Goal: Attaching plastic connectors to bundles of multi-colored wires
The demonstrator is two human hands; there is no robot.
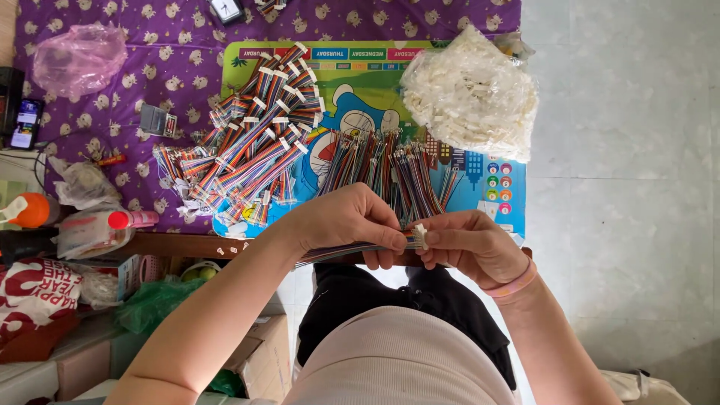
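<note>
My left hand [349,220] pinches a flat rainbow-coloured ribbon cable [330,253] near its end. My right hand [469,244] holds a small white plastic connector [421,236] against that cable end. Both hands meet just in front of the table edge, above my lap. On the table behind lie a fan of loose ribbon cables [390,169] and a heap of cables with white connectors fitted [251,139].
A clear bag of white connectors [472,94] sits at the back right on a cartoon-printed mat [360,90]. A purple patterned cloth [165,60] covers the table. Phone [26,124], pink plastic bag [79,56], bottles [112,221] and boxes crowd the left side.
</note>
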